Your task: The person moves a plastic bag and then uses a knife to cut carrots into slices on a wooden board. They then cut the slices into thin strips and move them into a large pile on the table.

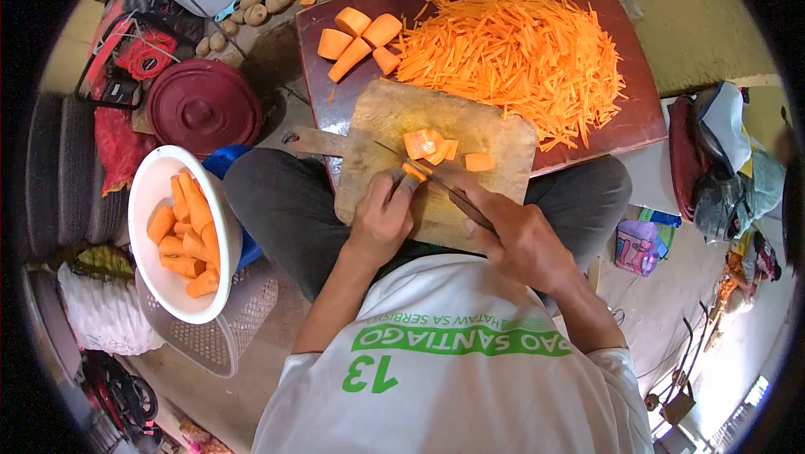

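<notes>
My right hand (524,236) is wrapped round the handle of a knife (457,196), its blade lying across a small carrot piece (414,171). The fingers of my left hand (384,212) pinch that piece against the wooden cutting board (377,119). Just beyond the blade, carrot slices (428,145) lean together, and a single carrot chunk (480,161) lies to their right. Past the board, a big heap of carrot sticks (520,51) covers much of the red-brown table (319,93). Several thick carrot chunks (354,21) sit left of the heap.
On my left a white basin (141,244) holds several peeled carrots (194,223). Behind it are a dark red lidded tub (204,108) and several potatoes (256,11). A perforated plastic basket (210,332) is under the basin. Bags (713,152) hang at the right.
</notes>
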{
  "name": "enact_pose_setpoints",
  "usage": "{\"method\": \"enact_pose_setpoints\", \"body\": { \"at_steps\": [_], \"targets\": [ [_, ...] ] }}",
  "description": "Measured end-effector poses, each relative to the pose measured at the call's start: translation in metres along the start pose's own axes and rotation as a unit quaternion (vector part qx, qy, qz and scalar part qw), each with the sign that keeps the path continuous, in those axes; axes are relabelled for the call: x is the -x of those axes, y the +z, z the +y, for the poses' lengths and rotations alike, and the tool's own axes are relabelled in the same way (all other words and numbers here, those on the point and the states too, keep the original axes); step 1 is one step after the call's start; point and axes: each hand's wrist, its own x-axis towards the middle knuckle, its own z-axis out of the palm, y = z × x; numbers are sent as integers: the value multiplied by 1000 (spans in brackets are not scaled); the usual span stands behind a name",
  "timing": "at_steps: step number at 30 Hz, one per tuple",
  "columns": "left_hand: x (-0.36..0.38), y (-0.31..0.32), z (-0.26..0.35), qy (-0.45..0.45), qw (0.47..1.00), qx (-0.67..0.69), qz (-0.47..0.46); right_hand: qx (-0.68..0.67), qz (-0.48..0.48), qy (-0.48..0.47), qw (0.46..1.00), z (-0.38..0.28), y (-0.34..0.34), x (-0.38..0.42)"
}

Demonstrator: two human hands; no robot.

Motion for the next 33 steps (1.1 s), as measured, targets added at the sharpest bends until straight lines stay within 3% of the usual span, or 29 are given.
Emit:
{"method": "enact_pose_setpoints", "body": {
  "at_steps": [9,18,24,27,33],
  "targets": [
    [-6,-3,6,3,1000,-2,-5,58,17,-7,998,-7,9,6],
    [-7,-7,5,40,999,4,-19,93,-38,48,994,0,19,-5],
    [-5,0,3,43,999,-19,15,23,37,-22,999,15,12,-4],
    [1,-2,3,14,1000,-19,-9,-27,41,7,999,5,8,1],
    [-1,3,1,20,999,-40,12,19,19,7,1000,-7,4,3]
  ]
}}
